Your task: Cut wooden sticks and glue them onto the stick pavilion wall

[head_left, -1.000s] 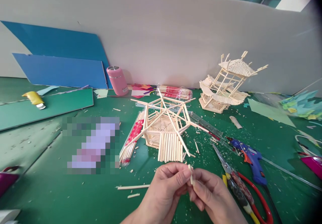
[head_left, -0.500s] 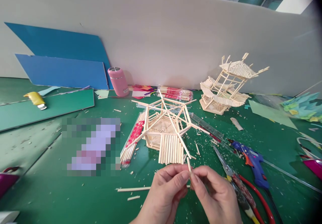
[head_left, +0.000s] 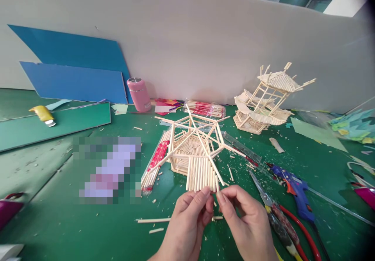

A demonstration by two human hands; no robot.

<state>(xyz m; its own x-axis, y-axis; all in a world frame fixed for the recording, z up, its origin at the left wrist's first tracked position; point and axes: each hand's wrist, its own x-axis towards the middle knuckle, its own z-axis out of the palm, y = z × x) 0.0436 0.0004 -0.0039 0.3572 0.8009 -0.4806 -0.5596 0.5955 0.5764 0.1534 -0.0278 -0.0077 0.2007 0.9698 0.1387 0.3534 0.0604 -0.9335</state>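
One stick (head_left: 217, 186), toward desk's (head_left: 117, 231) near edge, pinched in my right hand (head_left: 253, 222); left hand (head_left: 187, 220), fingertips together; crooked push risks skewing.

The table (head_left: 117, 229) is green, with tiny wood bits (head_left: 154, 201) on it. Scissors (head_left: 266, 199) and a blue glue gun (head_left: 296, 185) lie right of the right hand (head_left: 247, 218). A thin stick (head_left: 154, 220) lies left of the left hand (head_left: 189, 220). A stick house (head_left: 199, 173) stands just past both hands.

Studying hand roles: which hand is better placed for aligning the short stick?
Probably the right hand: it pinches the short stick beside the slatted panel; the left hand is at the panel's lower edge.
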